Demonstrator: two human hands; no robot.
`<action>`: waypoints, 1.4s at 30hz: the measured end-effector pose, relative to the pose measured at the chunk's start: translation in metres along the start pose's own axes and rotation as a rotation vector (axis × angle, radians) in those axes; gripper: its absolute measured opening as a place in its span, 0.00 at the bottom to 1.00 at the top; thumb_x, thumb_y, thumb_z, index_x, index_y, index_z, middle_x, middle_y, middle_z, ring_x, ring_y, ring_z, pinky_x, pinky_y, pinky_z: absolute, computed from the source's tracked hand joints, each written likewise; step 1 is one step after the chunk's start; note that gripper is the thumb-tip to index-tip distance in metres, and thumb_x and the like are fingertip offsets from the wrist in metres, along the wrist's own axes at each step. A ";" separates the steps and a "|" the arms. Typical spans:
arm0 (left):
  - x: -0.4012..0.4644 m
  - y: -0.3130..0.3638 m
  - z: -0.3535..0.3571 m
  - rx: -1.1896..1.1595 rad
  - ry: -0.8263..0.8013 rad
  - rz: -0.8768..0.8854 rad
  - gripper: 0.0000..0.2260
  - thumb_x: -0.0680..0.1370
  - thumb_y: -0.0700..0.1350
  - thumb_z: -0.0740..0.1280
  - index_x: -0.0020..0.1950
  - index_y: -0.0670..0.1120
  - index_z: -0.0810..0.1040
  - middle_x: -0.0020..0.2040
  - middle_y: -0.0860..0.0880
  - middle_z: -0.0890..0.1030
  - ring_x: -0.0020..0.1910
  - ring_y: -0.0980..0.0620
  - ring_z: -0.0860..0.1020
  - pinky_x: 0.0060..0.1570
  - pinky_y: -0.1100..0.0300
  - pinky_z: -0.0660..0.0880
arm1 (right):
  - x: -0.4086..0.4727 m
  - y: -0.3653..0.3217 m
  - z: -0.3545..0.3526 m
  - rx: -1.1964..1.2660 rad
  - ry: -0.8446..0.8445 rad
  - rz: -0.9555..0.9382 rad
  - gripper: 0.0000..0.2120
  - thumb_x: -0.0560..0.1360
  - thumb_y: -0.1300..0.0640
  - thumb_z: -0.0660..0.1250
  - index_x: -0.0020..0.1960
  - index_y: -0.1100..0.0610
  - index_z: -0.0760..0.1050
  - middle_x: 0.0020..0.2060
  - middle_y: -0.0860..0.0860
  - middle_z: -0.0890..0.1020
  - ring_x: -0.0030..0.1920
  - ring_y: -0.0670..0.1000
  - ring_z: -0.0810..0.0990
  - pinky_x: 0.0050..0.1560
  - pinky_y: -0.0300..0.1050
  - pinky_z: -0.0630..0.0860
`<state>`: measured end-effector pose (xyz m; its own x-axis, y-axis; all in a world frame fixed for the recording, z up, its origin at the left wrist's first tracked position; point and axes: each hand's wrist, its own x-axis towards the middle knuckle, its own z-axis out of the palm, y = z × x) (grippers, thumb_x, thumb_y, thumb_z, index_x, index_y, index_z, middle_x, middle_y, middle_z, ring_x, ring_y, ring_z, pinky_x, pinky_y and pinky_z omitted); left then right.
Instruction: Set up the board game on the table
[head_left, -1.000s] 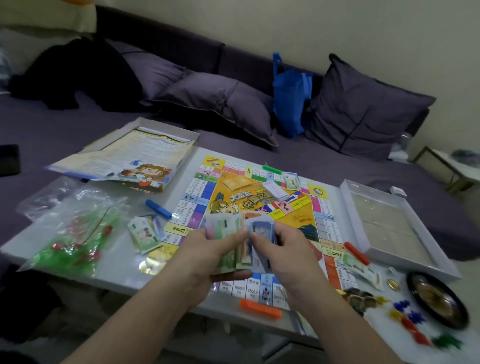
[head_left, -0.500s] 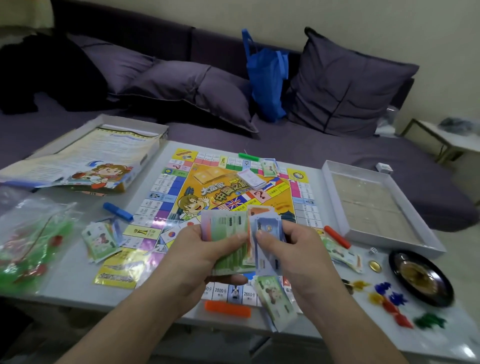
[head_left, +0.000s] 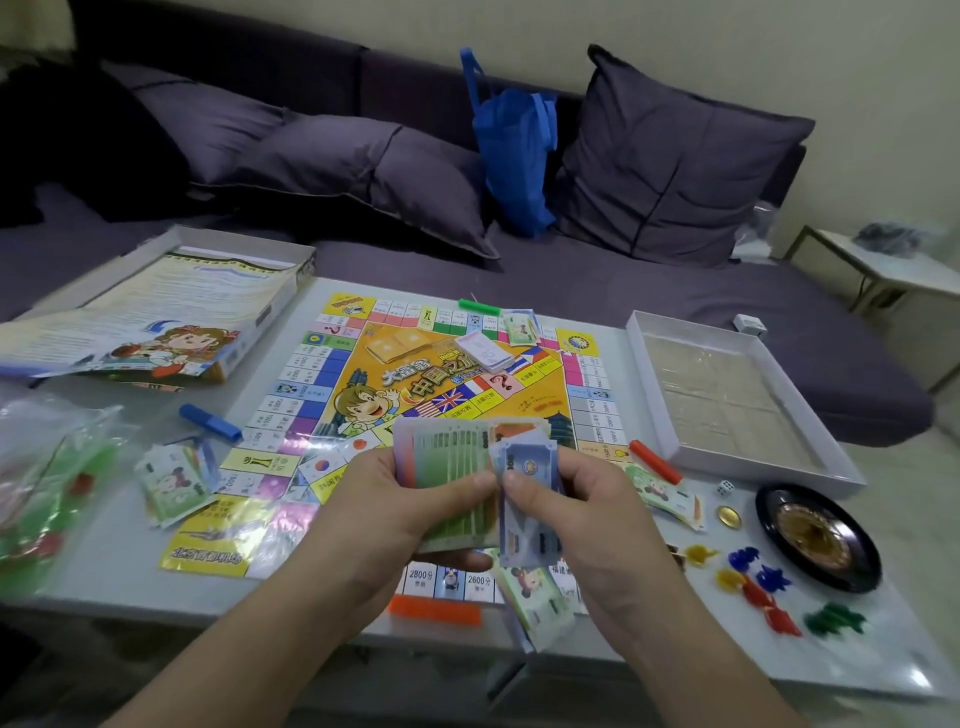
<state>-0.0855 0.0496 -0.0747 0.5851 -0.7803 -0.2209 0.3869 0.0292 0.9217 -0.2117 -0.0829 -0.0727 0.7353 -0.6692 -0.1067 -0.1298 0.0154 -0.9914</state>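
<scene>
Over the board (head_left: 415, 395), which lies flat on the table (head_left: 104, 577), the left hand (head_left: 384, 514) grips a fanned wad of notes (head_left: 452, 467), thumb curled across its face. The right hand (head_left: 576, 519) pinches a blue note (head_left: 530, 467) at the fan's right edge (thumb on top). More notes (head_left: 535, 597) lie below the hands, beside an orange bar (head_left: 436, 610).

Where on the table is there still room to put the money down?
Bare table shows near the front left corner, between the plastic bag and the game board. Another patch lies front right, below the coloured pieces. Around the roulette wheel, dice and box tray it is crowded.
</scene>
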 end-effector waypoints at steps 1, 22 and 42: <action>0.000 0.000 0.000 0.003 0.002 -0.003 0.11 0.73 0.38 0.76 0.55 0.40 0.85 0.48 0.38 0.87 0.44 0.38 0.87 0.35 0.48 0.85 | -0.001 0.001 0.001 -0.005 0.004 -0.006 0.06 0.80 0.61 0.72 0.55 0.54 0.86 0.47 0.55 0.88 0.48 0.57 0.88 0.50 0.58 0.86; -0.005 0.008 -0.012 -0.127 -0.030 -0.039 0.11 0.80 0.34 0.68 0.62 0.37 0.81 0.55 0.38 0.87 0.52 0.36 0.86 0.46 0.40 0.84 | 0.005 -0.004 0.011 -0.018 0.062 -0.038 0.06 0.81 0.61 0.70 0.53 0.54 0.86 0.45 0.53 0.89 0.46 0.55 0.88 0.46 0.51 0.86; -0.002 0.005 -0.012 -0.085 0.017 0.009 0.14 0.74 0.34 0.74 0.59 0.36 0.81 0.51 0.37 0.87 0.49 0.36 0.87 0.38 0.46 0.86 | 0.002 -0.007 0.008 -0.015 0.050 -0.066 0.06 0.82 0.58 0.68 0.55 0.49 0.83 0.45 0.48 0.88 0.47 0.50 0.88 0.43 0.45 0.85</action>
<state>-0.0758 0.0590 -0.0735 0.6005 -0.7690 -0.2192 0.4406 0.0895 0.8932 -0.2047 -0.0783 -0.0670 0.7085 -0.7047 -0.0367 -0.0920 -0.0407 -0.9949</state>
